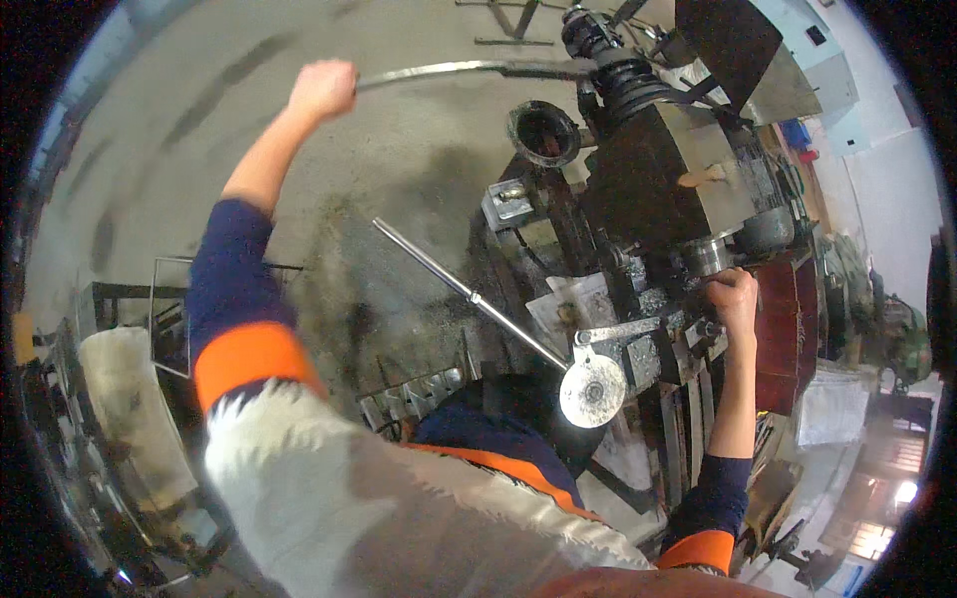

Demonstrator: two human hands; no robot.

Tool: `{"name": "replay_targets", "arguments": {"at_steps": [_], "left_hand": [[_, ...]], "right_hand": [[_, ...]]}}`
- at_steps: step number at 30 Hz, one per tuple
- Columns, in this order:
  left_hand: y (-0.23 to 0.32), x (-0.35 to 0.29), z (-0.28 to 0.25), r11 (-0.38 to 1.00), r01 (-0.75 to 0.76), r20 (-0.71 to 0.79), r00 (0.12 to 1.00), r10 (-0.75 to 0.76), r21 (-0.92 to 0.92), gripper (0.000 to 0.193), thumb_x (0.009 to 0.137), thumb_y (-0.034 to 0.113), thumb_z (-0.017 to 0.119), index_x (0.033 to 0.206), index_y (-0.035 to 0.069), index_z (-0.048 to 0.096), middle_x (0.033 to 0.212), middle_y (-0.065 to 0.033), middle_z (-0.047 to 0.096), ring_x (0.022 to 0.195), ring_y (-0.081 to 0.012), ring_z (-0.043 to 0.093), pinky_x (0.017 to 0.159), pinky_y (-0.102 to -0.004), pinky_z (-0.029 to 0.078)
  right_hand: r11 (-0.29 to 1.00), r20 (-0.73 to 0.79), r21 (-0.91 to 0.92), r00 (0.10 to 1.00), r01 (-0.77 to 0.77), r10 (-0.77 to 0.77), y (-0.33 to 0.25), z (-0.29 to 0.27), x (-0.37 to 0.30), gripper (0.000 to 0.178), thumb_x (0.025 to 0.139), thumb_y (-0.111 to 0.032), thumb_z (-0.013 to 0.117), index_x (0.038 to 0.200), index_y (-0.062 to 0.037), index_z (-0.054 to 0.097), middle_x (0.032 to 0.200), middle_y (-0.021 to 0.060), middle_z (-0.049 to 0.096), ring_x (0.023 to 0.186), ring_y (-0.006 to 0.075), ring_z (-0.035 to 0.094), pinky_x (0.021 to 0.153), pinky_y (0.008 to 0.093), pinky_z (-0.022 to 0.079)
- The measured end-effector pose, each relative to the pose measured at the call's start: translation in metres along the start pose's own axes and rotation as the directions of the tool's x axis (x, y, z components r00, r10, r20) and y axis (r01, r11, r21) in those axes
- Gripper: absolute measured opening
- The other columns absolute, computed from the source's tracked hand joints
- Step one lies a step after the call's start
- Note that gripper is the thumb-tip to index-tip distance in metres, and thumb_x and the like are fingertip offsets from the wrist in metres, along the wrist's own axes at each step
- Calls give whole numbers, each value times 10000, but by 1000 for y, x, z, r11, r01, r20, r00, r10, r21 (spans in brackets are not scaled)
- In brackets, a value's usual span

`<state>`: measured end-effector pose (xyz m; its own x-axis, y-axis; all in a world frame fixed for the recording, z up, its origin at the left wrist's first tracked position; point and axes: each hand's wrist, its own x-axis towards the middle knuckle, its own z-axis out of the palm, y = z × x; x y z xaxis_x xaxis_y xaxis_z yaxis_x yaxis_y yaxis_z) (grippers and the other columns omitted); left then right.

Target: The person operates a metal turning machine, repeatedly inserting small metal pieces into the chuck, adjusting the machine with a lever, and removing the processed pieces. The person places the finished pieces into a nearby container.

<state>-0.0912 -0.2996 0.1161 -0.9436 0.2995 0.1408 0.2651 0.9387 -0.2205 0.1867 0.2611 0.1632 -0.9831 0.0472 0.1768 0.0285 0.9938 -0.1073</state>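
My left hand [324,90], arm stretched far out to the left, is wrapped round the end of a long metal lever [439,70]. The lever runs right to the dark round hub [630,82] of a machine. My right hand [733,296] is closed just below a shiny metal cylinder [709,255] on the machine's near side. What its fingers hold, if anything, is hidden. Nearer to me, a white round handwheel [593,391] has a long bare metal rod [429,259] slanting up and left from it.
A dark round funnel-like opening [544,134] and a small grey box [509,204] stand beside the machine. Papers [573,309] lie by its bed. A metal frame [155,309] stands at the left, and a dark red cabinet [788,334] is right of my right forearm.
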Motion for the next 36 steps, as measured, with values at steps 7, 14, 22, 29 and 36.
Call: {"name": "replay_targets", "arguments": {"at_steps": [7, 14, 22, 29, 36], "left_hand": [[-15, 75, 35, 942, 309, -30, 949, -315, -133, 206, 761, 99, 492, 884, 43, 648, 958, -143, 635, 906, -292, 612, 729, -394, 493], [22, 9, 11, 921, 348, 43, 937, -346, -174, 172, 722, 153, 563, 847, 83, 658, 877, -130, 647, 847, -281, 628, 690, -381, 507], [15, -16, 11, 896, 324, 67, 945, -319, -304, 330, 735, 118, 527, 1057, 132, 596, 1023, -111, 609, 977, -274, 572, 795, -392, 465], [165, 23, 81, 702, -224, -78, 969, 235, -676, 266, 713, 126, 556, 954, 25, 607, 941, -174, 615, 856, -318, 591, 711, -377, 474], [304, 11, 146, 860, -166, 289, 897, 335, -483, 373, 689, 308, 645, 940, 43, 565, 987, -165, 610, 938, -324, 584, 798, -420, 464]], "right_hand": [[987, -28, 98, 992, -124, 127, -16, 0, 5, 172, 590, -127, 580, 677, 15, 623, 703, 187, 589, 641, 335, 570, 593, 366, 439], [976, 20, 137, 985, -171, 170, -5, -2, -2, 209, 600, -168, 593, 696, 10, 645, 674, 189, 590, 626, 313, 580, 603, 355, 451], [929, 108, 208, 951, -306, 289, -15, -8, -3, 236, 574, -171, 643, 779, -59, 676, 773, 158, 633, 726, 289, 608, 677, 363, 484], [942, -455, 322, 856, -98, 245, -4, -53, -127, 303, 544, -98, 602, 840, -93, 666, 1008, 164, 598, 915, 327, 550, 781, 381, 468], [731, -347, 285, 644, -619, 681, 35, -50, -344, 322, 524, -104, 607, 836, -50, 666, 917, 144, 623, 888, 285, 587, 792, 348, 460]]}}
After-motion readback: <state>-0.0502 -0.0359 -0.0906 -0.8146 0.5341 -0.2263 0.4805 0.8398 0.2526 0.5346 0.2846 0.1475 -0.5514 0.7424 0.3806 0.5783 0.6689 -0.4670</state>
